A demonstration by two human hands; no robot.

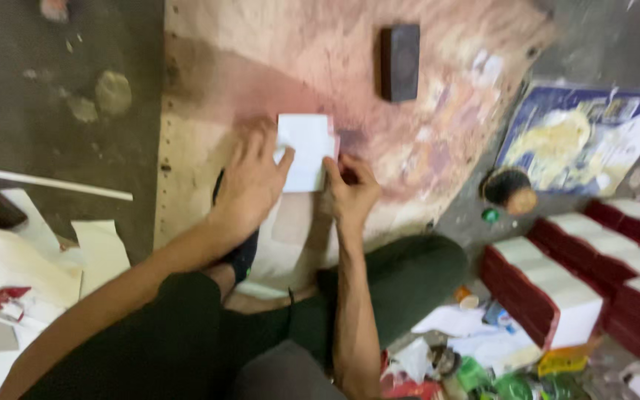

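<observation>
A small white card or folded paper piece [307, 150] lies on a stained wooden board [275, 67] on the floor. My left hand [250, 181] rests flat on the board with fingers spread, its fingertips on the card's left edge. My right hand [351, 189] pinches the card's lower right edge with curled fingers. The picture is blurred, so the exact grip is hard to read.
A dark rectangular block [400, 62] lies on the board beyond the card. Stacks of red-and-white boxes [557, 285] stand at the right, next to a round brush [509, 189] and a glue-smeared blue sheet [579, 137]. White paper scraps [31, 252] cover the left floor. My bent knees are below.
</observation>
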